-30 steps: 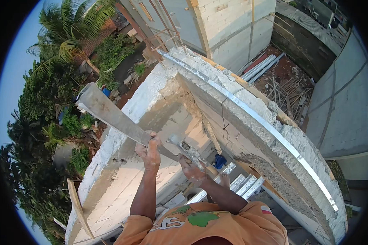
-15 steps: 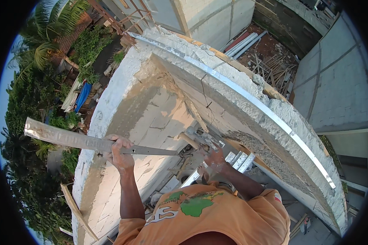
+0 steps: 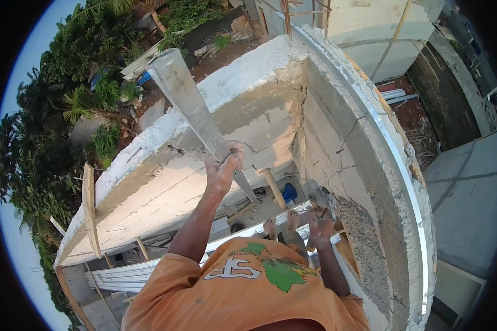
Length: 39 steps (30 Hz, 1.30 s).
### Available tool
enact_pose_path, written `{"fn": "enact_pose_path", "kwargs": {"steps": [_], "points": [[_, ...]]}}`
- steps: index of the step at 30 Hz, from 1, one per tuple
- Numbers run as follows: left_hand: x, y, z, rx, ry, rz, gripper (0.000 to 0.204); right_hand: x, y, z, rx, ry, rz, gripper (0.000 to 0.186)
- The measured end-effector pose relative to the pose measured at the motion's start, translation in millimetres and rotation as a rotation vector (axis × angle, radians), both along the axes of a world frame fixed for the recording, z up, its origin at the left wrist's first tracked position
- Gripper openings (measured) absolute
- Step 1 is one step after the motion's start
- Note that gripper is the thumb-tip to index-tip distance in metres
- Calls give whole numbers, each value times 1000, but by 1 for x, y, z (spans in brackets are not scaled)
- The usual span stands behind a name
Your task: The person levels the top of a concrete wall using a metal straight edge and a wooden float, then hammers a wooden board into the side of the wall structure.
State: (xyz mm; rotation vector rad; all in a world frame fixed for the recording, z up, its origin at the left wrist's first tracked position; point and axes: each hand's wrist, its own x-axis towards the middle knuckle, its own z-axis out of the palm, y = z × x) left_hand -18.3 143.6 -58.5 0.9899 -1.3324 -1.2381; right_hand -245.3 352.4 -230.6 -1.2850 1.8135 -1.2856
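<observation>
My left hand (image 3: 225,168) is wrapped round a long grey metal straightedge (image 3: 185,102). The bar slants across the inner face of the left wall, its wide end raised toward me and its thin end down near the floor. Low on the right, my right hand (image 3: 320,226) is closed on a grey, mortar-smeared tool (image 3: 317,193), whose exact kind I cannot make out. That tool is close to the rough lower part of the right wall (image 3: 364,231). Along the top of that wall lies a bright metal strip (image 3: 395,149).
My bare feet (image 3: 281,222) stand on white metal beams (image 3: 243,230) above the floor. A wooden post (image 3: 273,187) and a blue object (image 3: 289,192) are beyond them. The white-topped left wall (image 3: 143,149) borders a drop toward trees (image 3: 44,132). A plank (image 3: 88,207) leans on it.
My view has turned, so the wall corner appears farther right. The straightedge in my left hand has swung from nearly level to steeply slanted. My right hand now appears lower and farther right.
</observation>
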Motion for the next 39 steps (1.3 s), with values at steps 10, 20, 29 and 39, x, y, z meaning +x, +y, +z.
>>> {"fn": "enact_pose_path", "kwargs": {"steps": [10,20,29,39], "points": [[39,52,-30,204,5,9,23,2,-37,-14,168,-202,97,28],[127,62,38,108,-108,636,21,51,-80,57,255,-229,270,15],[194,11,69,-164,-593,834,28,73,-89,45,88,-60,433,15],[208,0,85,150,-1006,774,26,60,-77,-23,123,-98,516,18]]}}
